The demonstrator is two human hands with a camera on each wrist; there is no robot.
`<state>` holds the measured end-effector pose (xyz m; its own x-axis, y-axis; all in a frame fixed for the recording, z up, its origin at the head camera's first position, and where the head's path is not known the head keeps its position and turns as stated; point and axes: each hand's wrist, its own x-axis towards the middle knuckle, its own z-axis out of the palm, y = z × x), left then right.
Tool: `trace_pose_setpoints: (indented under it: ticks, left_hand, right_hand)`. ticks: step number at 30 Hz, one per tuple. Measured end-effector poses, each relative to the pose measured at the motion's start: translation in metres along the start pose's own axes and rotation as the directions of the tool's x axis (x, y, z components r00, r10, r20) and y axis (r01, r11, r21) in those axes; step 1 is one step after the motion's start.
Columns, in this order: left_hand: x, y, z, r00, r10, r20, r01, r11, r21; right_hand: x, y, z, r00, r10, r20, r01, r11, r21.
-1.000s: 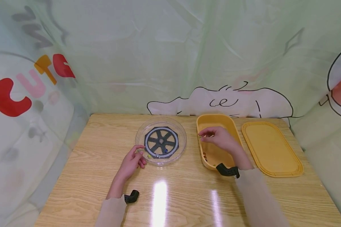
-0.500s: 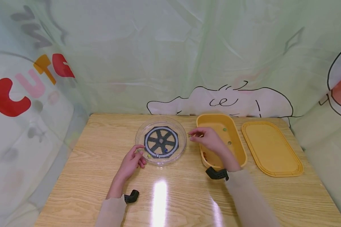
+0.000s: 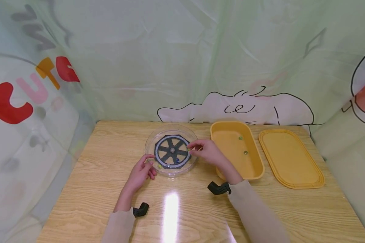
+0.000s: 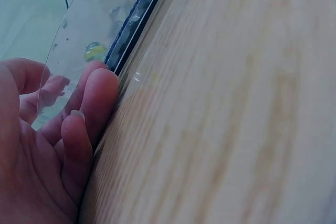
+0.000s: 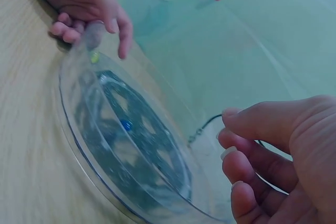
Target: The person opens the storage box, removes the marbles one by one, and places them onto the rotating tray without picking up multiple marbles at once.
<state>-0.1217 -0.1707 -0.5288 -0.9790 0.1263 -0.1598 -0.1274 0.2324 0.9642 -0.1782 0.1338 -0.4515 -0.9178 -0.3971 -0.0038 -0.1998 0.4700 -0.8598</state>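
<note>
A clear round dish [image 3: 152,138] stands on the table, with a dark spoked disc [image 3: 163,149] showing through its floor. Inside are a yellow marble [image 3: 159,166], a clear marble [image 3: 168,166] and a blue marble [image 3: 177,160]. My left hand [image 3: 141,172] holds the near left rim, fingers on both sides of the clear wall in the left wrist view. Over the dish's right side, my right hand [image 3: 208,152] pinches a small greenish marble [image 3: 189,149] between thumb and fingertips. The right wrist view does not clearly show that marble.
Right of the dish is a deep yellow tray [image 3: 257,158] with a green marble [image 3: 240,138] and a darker marble [image 3: 245,152]; my right forearm covers its near left part. A flat yellow lid [image 3: 290,158] lies further right. A printed curtain [image 3: 134,67] hangs behind.
My right hand has moved left from above the yellow tray to the dish's right side, carrying the greenish marble. My left hand has stayed at the rim.
</note>
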Motion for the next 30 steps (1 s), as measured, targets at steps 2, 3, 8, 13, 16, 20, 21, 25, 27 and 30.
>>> trace_pose_setpoints:
  ticks: [2, 3, 8, 13, 16, 20, 21, 25, 27, 30]
  left_hand:
    - [0.000, 0.000, 0.000, 1.000, 0.002, -0.001, -0.002, 1.000, 0.001]
    - [0.000, 0.000, 0.000, 1.000, 0.003, -0.001, -0.003, 1.000, 0.000]
    - [0.001, 0.000, 0.000, 1.000, 0.005, -0.002, -0.005, 1.000, 0.000]
    - [0.001, 0.001, -0.001, 1.000, -0.015, 0.002, 0.015, 1.000, -0.002]
    - [0.000, 0.004, -0.001, 0.999, -0.043, 0.009, 0.043, 0.999, -0.004]
    - [-0.006, 0.020, -0.001, 0.998, -0.055, 0.021, 0.055, 0.998, 0.001]
    - [-0.008, 0.025, -0.001, 0.998, -0.052, 0.025, 0.052, 0.999, 0.004]
    - [-0.016, 0.040, -0.001, 0.999, -0.036, 0.032, 0.036, 0.999, 0.006]
    - [-0.017, 0.041, 0.000, 0.999, -0.032, 0.032, 0.032, 0.999, 0.007]
    - [-0.017, 0.040, 0.000, 0.999, -0.035, 0.037, 0.035, 0.999, 0.006]
  right_hand:
    - [0.002, 0.000, 0.005, 1.000, -0.012, 0.009, 0.011, 1.000, 0.015]
    - [0.003, 0.000, 0.009, 1.000, -0.017, 0.014, 0.017, 1.000, 0.018]
    - [0.008, -0.001, 0.024, 0.999, -0.030, 0.028, 0.029, 0.999, 0.030]
    - [0.013, 0.000, 0.035, 0.999, -0.004, 0.041, 0.003, 0.999, 0.036]
    - [0.014, 0.000, 0.040, 0.999, -0.005, 0.047, 0.002, 0.999, 0.047]
    - [0.015, 0.001, 0.043, 0.997, -0.047, 0.053, 0.044, 0.997, 0.059]
    - [0.015, 0.001, 0.044, 0.997, -0.056, 0.054, 0.053, 0.997, 0.059]
    - [0.015, 0.004, 0.044, 0.996, -0.070, 0.050, 0.066, 0.996, 0.066]
    - [0.014, 0.005, 0.044, 0.997, -0.068, 0.048, 0.065, 0.996, 0.064]
    - [0.013, 0.006, 0.044, 0.996, -0.069, 0.048, 0.066, 0.996, 0.063]
